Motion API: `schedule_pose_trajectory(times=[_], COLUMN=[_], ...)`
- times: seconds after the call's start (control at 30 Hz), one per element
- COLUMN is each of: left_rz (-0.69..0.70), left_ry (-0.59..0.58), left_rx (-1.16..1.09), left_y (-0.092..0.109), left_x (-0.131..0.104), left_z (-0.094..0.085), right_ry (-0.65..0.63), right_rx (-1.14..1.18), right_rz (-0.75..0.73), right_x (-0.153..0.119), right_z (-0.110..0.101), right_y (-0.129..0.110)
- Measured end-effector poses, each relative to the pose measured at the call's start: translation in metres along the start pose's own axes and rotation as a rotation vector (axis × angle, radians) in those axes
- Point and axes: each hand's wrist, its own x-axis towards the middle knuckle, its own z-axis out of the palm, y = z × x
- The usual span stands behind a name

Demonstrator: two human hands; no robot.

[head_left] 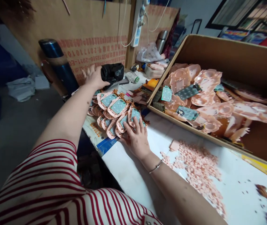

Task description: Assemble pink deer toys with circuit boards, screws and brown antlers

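Observation:
My left hand [94, 77] is stretched out past the far end of a stack, fingers apart, with nothing seen in it. Right beside it is a black plastic bag [112, 72]; whether they touch I cannot tell. The stack is made of pink plastic shells [118, 107], several of them fitted with green circuit boards, lying in overlapping rows at the table's left edge. On the near right side of these shells rests my right hand [137, 137], fingers spread over them and not closed around any. A thin bracelet circles that wrist.
A large cardboard box [194, 134] with loose pink shells and circuit boards stands on the right. Small pink plastic pieces [199, 165] are heaped on the white table [133, 175]. A blue thermos [58, 62] stands beyond my left arm. A power strip [138, 28] hangs at the back.

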Motion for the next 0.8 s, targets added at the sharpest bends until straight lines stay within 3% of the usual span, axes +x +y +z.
schedule_pose_trajectory(times=[0.1,0.2,0.43,0.63,0.8], left_rz=[0.084,0.085,0.014,0.105,0.089], left_ry=[-0.066,-0.089,-0.065,-0.261,-0.218], left_rx=[0.120,0.225,0.462,0.602,0.604], left_y=[0.023,0.032,0.031,0.030,0.033], left_x=[0.010,0.018,0.030,0.021,0.024], left_z=[0.015,0.027,0.028,0.030,0.037], right_ry=[-0.039,-0.075,-0.114,-0.153,-0.156], right_rx=[0.006,0.011,0.030,0.037,0.029], right_rz=[0.015,0.026,0.018,0.021,0.036], right_x=[0.002,0.004,0.005,0.006,0.005], right_z=[-0.005,-0.009,-0.013,-0.016,-0.016], right_y=[-0.002,-0.003,-0.003,-0.005,-0.006])
